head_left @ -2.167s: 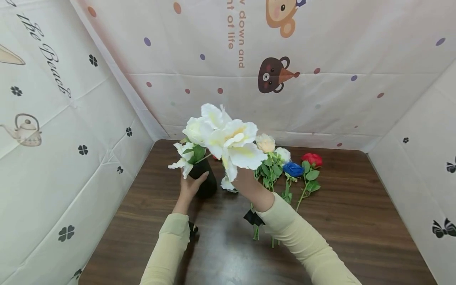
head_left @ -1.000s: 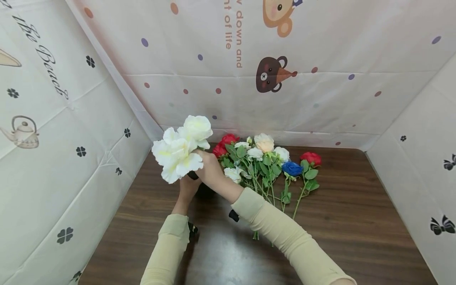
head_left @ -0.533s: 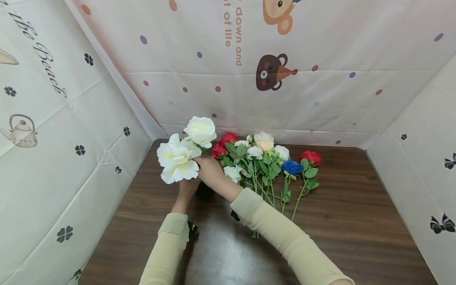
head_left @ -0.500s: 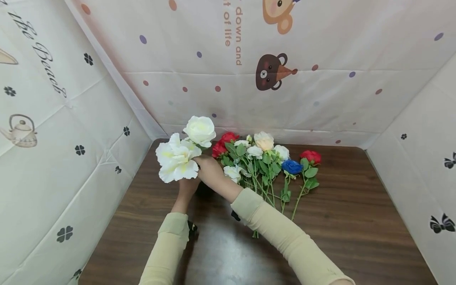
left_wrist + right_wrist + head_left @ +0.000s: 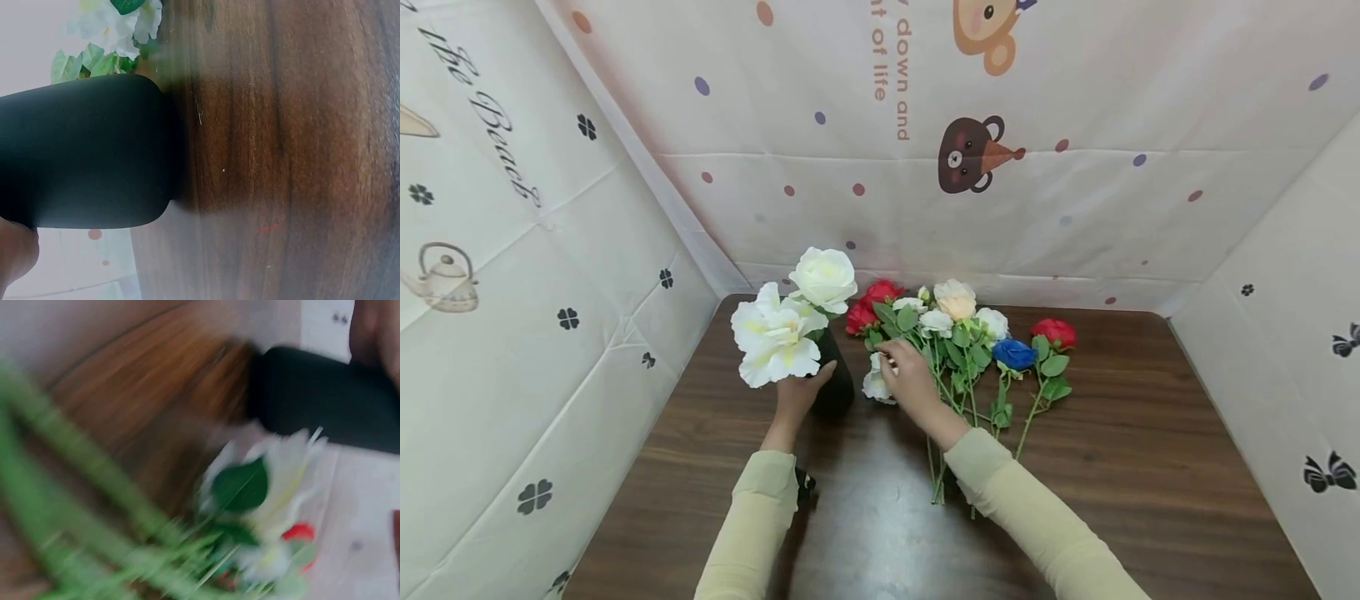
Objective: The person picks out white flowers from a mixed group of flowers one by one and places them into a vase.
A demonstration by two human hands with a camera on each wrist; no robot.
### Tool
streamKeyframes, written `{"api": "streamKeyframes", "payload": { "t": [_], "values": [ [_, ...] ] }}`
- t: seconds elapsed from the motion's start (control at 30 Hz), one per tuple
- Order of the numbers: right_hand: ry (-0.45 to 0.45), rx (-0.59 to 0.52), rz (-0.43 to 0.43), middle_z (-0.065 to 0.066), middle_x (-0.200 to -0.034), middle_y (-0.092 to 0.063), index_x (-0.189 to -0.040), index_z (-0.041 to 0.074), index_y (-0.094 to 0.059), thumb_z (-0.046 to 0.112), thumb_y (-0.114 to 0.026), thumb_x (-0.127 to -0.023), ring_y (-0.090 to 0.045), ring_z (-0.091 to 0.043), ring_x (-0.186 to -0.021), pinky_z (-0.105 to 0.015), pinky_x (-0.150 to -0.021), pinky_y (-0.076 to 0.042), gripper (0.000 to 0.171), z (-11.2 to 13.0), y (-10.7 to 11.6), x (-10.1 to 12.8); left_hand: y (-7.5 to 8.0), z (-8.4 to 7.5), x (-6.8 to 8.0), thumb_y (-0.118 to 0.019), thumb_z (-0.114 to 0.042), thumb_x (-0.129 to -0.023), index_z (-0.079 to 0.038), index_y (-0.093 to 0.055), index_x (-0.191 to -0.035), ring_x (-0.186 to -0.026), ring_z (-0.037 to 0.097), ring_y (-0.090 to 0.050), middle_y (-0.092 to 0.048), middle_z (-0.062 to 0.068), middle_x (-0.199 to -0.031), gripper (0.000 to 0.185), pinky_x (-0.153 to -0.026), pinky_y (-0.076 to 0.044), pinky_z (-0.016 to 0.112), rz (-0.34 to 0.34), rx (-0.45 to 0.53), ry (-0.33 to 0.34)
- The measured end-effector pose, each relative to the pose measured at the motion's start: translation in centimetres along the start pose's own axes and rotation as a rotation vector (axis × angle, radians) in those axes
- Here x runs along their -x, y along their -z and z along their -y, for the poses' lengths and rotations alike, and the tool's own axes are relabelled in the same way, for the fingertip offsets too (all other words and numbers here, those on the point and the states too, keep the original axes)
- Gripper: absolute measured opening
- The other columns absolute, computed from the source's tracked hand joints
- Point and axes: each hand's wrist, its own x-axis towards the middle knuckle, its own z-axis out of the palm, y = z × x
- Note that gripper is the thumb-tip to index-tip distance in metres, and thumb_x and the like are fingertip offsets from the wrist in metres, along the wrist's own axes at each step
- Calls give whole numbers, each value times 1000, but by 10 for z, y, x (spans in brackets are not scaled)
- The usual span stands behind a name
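In the head view, a dark vase (image 5: 837, 379) stands upright at the left of the table. My left hand (image 5: 799, 395) grips its side, with the thumb across the near wall; the left wrist view shows the vase's lower body (image 5: 87, 150) close up. Above it rise a white rose (image 5: 823, 279) and a large ruffled white flower (image 5: 778, 337), which covers the vase's mouth. My right hand (image 5: 915, 383) hovers over the lying flowers with loosely bent fingers and nothing visible in them. Close by it is a white ruffled bloom (image 5: 877, 382), partly hidden behind the fingers.
Several artificial flowers lie to the right: red blooms (image 5: 880, 293), a peach rose (image 5: 956, 298), a blue rose (image 5: 1015, 354) and a separate red rose (image 5: 1054, 333). Their green stems (image 5: 937, 475) point toward the front. Patterned cloth walls (image 5: 805, 217) surround the wooden table (image 5: 1112, 467).
My right hand brought the white flowers left to the vase, let go of them and moved back right over the lying flowers. My left hand keeps hold of the vase.
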Motion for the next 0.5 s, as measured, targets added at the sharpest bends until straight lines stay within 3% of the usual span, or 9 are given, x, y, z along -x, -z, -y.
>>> {"api": "streamKeyframes", "payload": {
  "t": [0.07, 0.13, 0.23, 0.33, 0.4, 0.5],
  "values": [
    [-178, 59, 139, -20, -108, -74, -114, -4, -72, 0, -64, -97, -72, -32, -96, -40, -84, -62, 20, -11, 10, 5, 0, -3, 0, -81, 11, -77, 6, -42, -143, -136, -5, -39, -48, 25, -147, 77, -115, -37, 23, -7, -13, 1],
    [-330, 124, 302, -21, -110, -74, -118, -4, -72, 3, -61, -100, -71, -31, -91, -41, -80, -60, 22, -20, 18, 6, 1, -9, 1, -80, 11, -78, 8, -41, -143, -135, -8, -38, -48, 26, -147, 76, -114, -36, 19, -4, -22, 1],
    [-450, 228, 517, -21, -115, -75, -119, -2, -73, 3, -58, -102, -72, -31, -93, -40, -80, -59, 23, -28, 25, 8, 2, -10, 1, -80, 11, -78, 9, -41, -143, -135, -9, -38, -48, 27, -147, 76, -113, -35, 17, -3, -22, -3],
    [-468, 311, 613, -19, -108, -76, -112, 0, -76, 2, -56, -102, -72, -28, -87, -35, -70, -54, 22, -31, 24, 9, 0, -10, 2, -80, 11, -78, 7, -41, -145, -136, -9, -38, -48, 25, -148, 78, -114, -34, 15, 1, -7, -5],
    [-455, 361, 634, -18, -98, -76, -107, 1, -77, 1, -55, -102, -71, -28, -80, -33, -63, -49, 22, -33, 19, 10, 0, -20, 2, -79, 12, -78, 8, -41, -144, -136, -7, -39, -48, 28, -148, 76, -115, -35, 18, 7, -7, 2],
    [-398, 465, 652, -15, -77, -70, -95, 3, -75, 2, -57, -102, -65, -24, -64, -29, -54, -40, 19, -34, 11, 12, 2, -36, 2, -78, 11, -80, 12, -41, -143, -139, 9, -44, -48, 31, -147, 73, -118, -39, 36, 22, -18, 28]
  ]
}}
